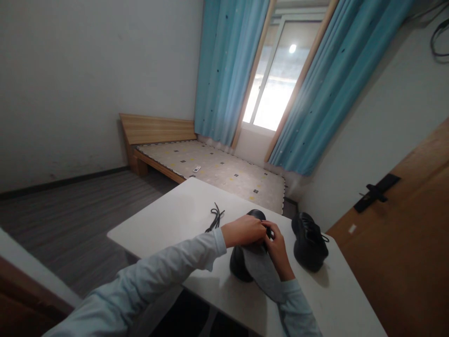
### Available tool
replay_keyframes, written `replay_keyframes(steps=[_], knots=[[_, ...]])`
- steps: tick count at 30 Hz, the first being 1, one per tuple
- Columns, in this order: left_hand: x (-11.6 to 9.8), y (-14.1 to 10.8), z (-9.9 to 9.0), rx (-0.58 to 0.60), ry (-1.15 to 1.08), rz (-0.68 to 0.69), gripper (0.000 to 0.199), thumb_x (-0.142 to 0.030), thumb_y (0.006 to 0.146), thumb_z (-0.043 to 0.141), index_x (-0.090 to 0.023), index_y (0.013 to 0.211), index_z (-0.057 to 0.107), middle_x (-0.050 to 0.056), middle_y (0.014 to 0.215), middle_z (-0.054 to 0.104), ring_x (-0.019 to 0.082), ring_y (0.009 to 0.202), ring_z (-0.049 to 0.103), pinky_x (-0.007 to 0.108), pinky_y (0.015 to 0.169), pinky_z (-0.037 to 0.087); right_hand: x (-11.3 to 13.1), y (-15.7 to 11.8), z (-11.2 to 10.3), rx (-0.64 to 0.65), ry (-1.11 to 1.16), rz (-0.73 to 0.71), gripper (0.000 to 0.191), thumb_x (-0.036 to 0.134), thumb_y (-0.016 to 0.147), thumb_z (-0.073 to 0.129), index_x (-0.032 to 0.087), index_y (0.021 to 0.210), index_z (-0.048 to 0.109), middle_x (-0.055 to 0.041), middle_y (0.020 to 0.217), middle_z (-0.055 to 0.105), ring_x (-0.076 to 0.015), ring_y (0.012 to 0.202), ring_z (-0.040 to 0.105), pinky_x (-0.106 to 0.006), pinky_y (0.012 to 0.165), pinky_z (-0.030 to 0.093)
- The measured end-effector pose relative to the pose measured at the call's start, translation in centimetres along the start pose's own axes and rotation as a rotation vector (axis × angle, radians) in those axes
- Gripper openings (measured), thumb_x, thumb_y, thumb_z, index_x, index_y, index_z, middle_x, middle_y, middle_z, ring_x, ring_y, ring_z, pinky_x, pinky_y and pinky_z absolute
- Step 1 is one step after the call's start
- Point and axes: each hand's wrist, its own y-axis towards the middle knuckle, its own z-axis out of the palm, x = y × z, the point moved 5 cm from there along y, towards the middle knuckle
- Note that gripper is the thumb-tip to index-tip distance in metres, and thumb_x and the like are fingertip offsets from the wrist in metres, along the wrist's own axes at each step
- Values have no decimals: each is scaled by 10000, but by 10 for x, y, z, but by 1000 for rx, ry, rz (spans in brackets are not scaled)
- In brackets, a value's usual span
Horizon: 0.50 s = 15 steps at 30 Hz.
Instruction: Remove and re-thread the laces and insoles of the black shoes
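A black shoe (241, 267) lies on the white table in front of me, its toe pointing away. My left hand (245, 230) is closed over the shoe's middle, its fingertips hidden. From the right, my right hand (277, 245) meets it, thumb and fingers bent onto the shoe's upper. A flat grey insole (264, 271) sticks out from under both hands, slanting toward me past the heel; its far end is hidden. The second black shoe (310, 245) stands to the right, with a lace loop at its side. Left of my hands lies a loose dark shoelace (215, 217).
The white table (157, 224) has rounded corners. Behind it stands a low wooden bed with a patterned mattress (224, 171) and a small white remote (197, 169). Blue curtains (228, 70) flank a window. A wooden door (396, 234) with a black handle is at right.
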Motion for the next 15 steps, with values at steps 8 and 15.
replay_keyframes(steps=[8,15], knots=[[-2,6,18,61,-14,105,116,-131,764,582,-122,785,695,110,822,707,206,700,654,290,593,450,-1,-1,-1,5,2,-7,235,296,722,583,213,935,639,-95,1084,600,-271,1064,530,-392,797,474],[-18,16,18,258,-28,82,169,-129,739,556,-67,793,704,131,787,710,192,678,644,264,579,451,-1,-1,-3,-1,11,3,247,260,686,573,215,912,659,-91,1074,609,-275,1057,535,-388,777,475]])
